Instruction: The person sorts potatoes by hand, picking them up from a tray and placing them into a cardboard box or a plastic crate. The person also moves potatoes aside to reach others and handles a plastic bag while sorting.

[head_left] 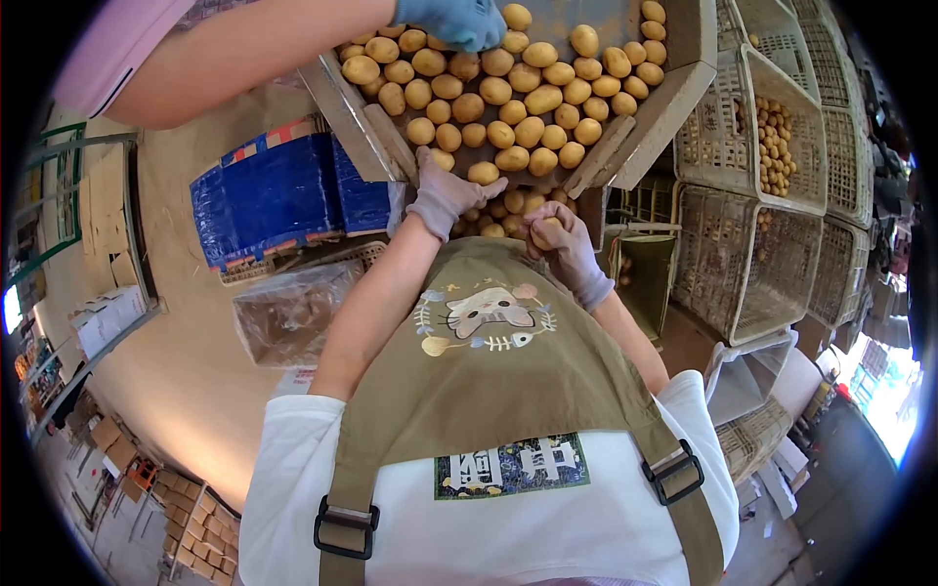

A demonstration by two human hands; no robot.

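Yellow-brown potatoes point(529, 131) cover the floor of a metal chute point(630, 122) with slanted side walls. At the chute's lower end my left hand point(451, 193), in a pale glove, lies with thumb and fingers apart beside a few potatoes. My right hand point(575, 249), gloved alike, is closed around a single potato point(547, 230) in front of my apron. Below the chute's mouth, between my hands, more potatoes point(503, 207) lie in a heap; my apron and hands hide whatever holds them.
Another person's blue-gloved hand point(457, 20) reaches over the chute from the upper left. To the right stand stacked plastic crates point(718, 259), one with potatoes point(774, 146) inside. A blue-covered box point(269, 200) and a plastic-lined crate point(293, 313) sit to my left.
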